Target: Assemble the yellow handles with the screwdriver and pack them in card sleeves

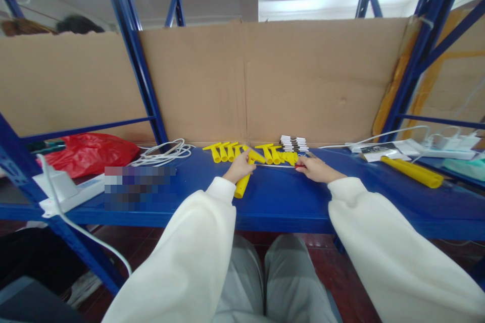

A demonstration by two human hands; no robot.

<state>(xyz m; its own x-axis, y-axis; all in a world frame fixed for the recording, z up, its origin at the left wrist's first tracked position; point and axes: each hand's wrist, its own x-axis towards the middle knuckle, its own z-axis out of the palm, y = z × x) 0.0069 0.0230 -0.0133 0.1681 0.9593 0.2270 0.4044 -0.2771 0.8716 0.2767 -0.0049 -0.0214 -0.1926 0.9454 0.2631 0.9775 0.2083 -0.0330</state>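
My left hand (pixel 239 165) is closed round a yellow T-shaped plastic handle (pixel 242 186), whose hollow tube end points toward me and whose crosspiece slants up to the right. My right hand (pixel 313 167) is closed on what looks like a screwdriver (pixel 278 165), with a bit of red grip at the fingers and a thin shaft pointing left at the handle's head. Whether the tip touches the handle is too small to tell. Behind my hands, several similar yellow T-shaped handles (pixel 223 152) stand in a row, with small yellow pieces (pixel 290 157) near my right hand.
A stack of white-and-black pieces (pixel 293 143) stands by the cardboard wall (pixel 303 81). Left are a coiled white cable (pixel 166 151), a red plastic bag (pixel 98 151) and a power strip (pixel 81 197). A yellow tube (pixel 413 171) lies right on the blue shelf (pixel 280 207).
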